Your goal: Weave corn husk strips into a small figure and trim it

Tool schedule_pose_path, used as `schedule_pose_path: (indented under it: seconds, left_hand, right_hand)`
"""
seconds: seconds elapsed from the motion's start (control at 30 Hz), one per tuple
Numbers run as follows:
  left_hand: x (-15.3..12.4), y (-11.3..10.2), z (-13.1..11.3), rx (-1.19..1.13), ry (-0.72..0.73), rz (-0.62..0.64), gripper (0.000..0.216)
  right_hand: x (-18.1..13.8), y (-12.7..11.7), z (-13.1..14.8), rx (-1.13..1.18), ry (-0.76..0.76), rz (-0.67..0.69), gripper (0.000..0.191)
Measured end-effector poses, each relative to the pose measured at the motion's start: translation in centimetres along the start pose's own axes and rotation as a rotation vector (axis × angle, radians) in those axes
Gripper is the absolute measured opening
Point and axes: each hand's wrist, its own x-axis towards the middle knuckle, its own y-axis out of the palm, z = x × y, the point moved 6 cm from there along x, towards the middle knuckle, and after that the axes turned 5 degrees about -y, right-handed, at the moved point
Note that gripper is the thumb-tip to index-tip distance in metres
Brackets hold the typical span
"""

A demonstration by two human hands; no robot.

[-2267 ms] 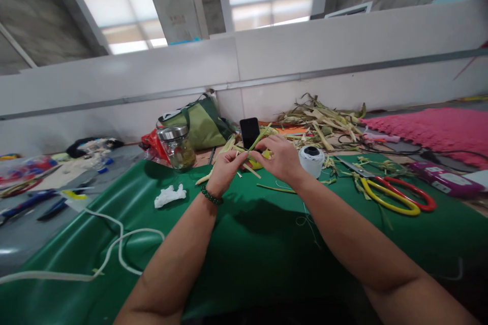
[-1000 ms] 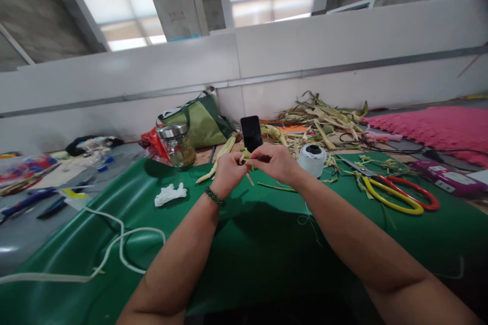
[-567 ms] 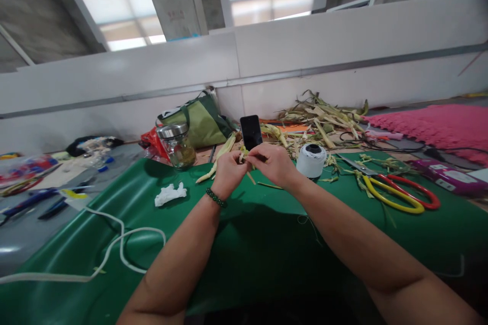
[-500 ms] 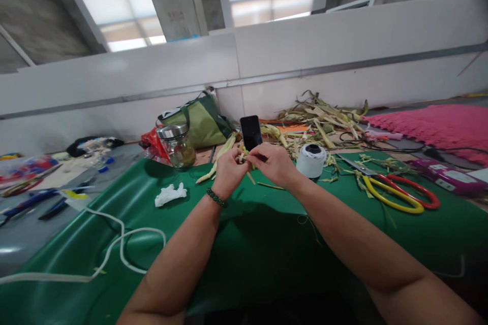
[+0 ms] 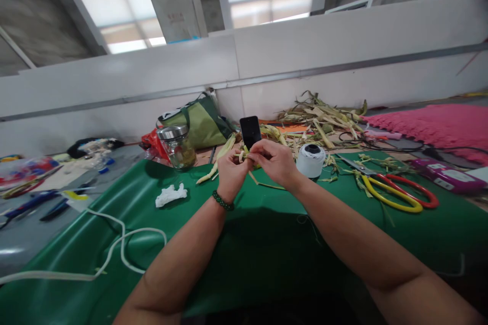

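My left hand (image 5: 232,171), with a green bead bracelet (image 5: 222,200) at its wrist, is closed on a small piece of pale yellow-green corn husk (image 5: 241,154). Fingertips of my right hand (image 5: 275,163) pinch the same piece from the other side, and the two hands touch. Most of the piece is hidden by the fingers. Just behind the hands a black phone (image 5: 250,131) stands upright. A white thread spool (image 5: 311,160) is to the right of my right hand. Long pale husk strips (image 5: 208,175) lie left of my left hand.
Scissors (image 5: 392,195) with yellow and red handles lie on the green mat (image 5: 125,203) at right. A glass jar (image 5: 179,150), crumpled white tissue (image 5: 171,195) and white cable (image 5: 122,236) are at left. Dried husks (image 5: 324,114) are piled behind, near pink fabric (image 5: 438,127).
My left hand and wrist have shifted slightly right, turning a little. My right hand has risen slightly. Both still hold the husk piece.
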Motion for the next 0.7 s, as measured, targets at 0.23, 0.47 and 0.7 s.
schedule_pose_path:
  seconds: [0.23,0.47,0.7]
  left_hand:
    - [0.0,-0.5,-0.4,-0.038,0.045,-0.054,0.009]
    - [-0.2,-0.2,-0.6,0.137,0.132,-0.032,0.012]
    - [-0.3,0.2,-0.9,0.535,0.203,-0.027,0.009]
  right_hand:
    - [0.0,-0.1,0.9,-0.043,-0.151,0.064,0.012]
    - [-0.1,-0.4,0.8,-0.164,-0.181,0.031,0.012]
    - [-0.5,1.0,1.4,-0.354,-0.187,0.224,0.02]
